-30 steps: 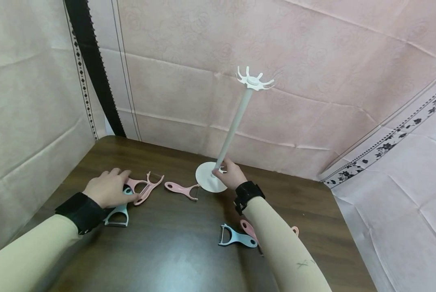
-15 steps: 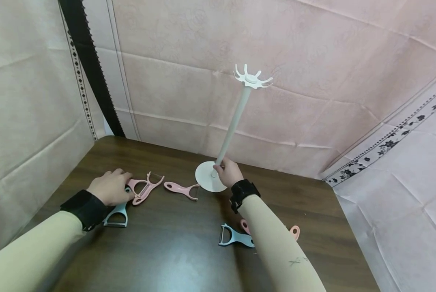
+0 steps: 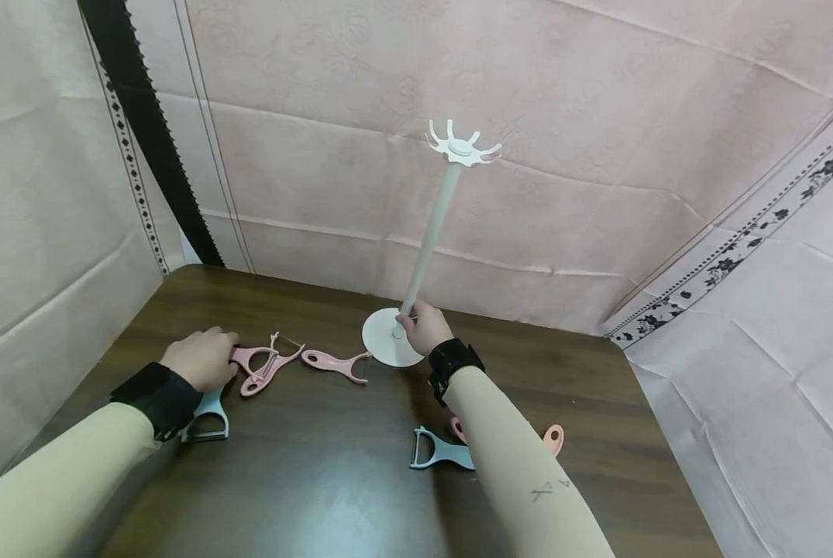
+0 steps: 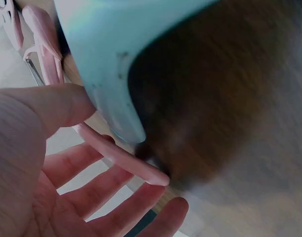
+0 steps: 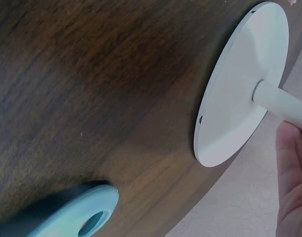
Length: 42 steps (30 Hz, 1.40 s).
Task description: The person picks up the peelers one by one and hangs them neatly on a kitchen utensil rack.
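Note:
My left hand (image 3: 203, 358) is at the left of the table, its thumb and fingers around the handle of a pink peeler (image 4: 123, 158). A light blue peeler (image 3: 212, 403) lies partly beneath that hand; its handle (image 4: 104, 54) looms large beside the thumb in the left wrist view. Another pink peeler (image 3: 266, 375) crosses the head of the held one. My right hand (image 3: 428, 329) grips the lower pole of a white stand (image 3: 430, 232), just above its round base (image 5: 239, 94). The stand is upright, with a ring of hooks (image 3: 461, 147) on top.
A pink peeler (image 3: 331, 363) lies left of the stand's base. Near my right forearm lie a blue peeler (image 3: 444, 452) and two pinkish handles (image 3: 554, 439), partly hidden by the sleeve. Cloth-covered walls (image 3: 318, 170) border the brown table (image 3: 304, 480).
My left hand's thumb has drawn in off the blue peeler toward the pink peeler, and the crossed pink peelers have shifted slightly. The right hand keeps its grip on the stand. The head view has shifted slightly.

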### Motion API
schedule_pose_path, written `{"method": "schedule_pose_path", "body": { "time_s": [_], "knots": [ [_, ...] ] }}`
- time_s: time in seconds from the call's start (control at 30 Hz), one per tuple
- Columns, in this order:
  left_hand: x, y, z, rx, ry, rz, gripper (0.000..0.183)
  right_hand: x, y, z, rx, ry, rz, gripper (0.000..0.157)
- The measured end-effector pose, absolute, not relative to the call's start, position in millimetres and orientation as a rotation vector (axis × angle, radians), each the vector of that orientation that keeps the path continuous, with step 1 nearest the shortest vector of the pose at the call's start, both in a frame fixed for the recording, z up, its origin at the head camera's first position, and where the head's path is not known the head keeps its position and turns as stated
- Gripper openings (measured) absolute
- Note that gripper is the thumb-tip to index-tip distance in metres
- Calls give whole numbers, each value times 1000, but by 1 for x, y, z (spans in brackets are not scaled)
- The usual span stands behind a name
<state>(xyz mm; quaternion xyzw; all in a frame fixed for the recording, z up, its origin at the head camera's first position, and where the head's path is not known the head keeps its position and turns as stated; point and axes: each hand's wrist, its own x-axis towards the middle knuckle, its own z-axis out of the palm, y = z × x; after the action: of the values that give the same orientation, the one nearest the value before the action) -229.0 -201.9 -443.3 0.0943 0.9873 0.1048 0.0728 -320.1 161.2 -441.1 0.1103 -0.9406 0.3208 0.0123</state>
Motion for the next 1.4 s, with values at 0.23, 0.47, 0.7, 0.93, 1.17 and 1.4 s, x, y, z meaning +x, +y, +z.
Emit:
{"method": "schedule_pose_path", "body": {
  "time_s": [0.23, 0.47, 0.7, 0.93, 1.17, 1.4],
  "knots": [
    [-230, -214, -445, 357, 2997, 313, 31, -321, 160, -440, 353, -2958, 995, 19],
    [-235, -226, -444, 319, 2894, 358, 31, -325, 161, -440, 385, -2966, 988, 19],
    [-234, -233, -448, 285, 2819, 524, 27, -323, 162, -438, 358, -2965, 988, 19],
    [-232, -240, -451, 234, 2739, 606, 28, -323, 165, -442, 387, -2967, 996, 18],
    [-232, -246, -451, 231, 2709, 613, 24, -317, 169, -442, 421, -2982, 972, 18],
    [-232, -258, -451, 253, 2709, 776, 18, -316, 169, -441, 445, -2987, 988, 21]
  ]
}}
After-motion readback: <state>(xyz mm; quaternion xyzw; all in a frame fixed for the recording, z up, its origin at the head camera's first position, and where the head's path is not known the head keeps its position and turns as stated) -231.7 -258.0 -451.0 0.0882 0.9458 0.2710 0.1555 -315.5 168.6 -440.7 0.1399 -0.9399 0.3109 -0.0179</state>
